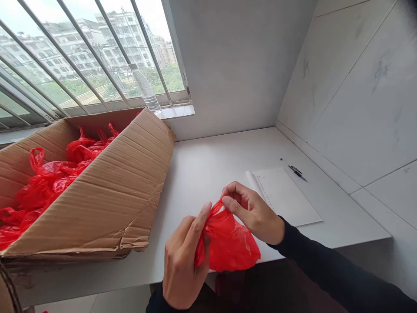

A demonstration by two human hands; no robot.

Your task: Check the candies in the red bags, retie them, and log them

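Observation:
A red plastic bag [233, 248] hangs between my two hands at the front edge of the white table. My left hand [185, 256] grips the bag's gathered neck from the left, its thumb lying along the plastic. With thumb and forefinger, my right hand [250, 211] pinches a twisted strip at the top of the same bag. The bag's lower part bulges, and its contents are hidden by the plastic. To the left, a large open cardboard box [130, 182] holds several red plastic bags [52, 169] with tied, looped tops.
An open notebook [289, 195] lies on the white table [205, 161], with a black pen [297, 172] and its cap just beyond. A clear water bottle [145, 89] stands on the sill by the barred window. Grey wall and marbled tiles border the table.

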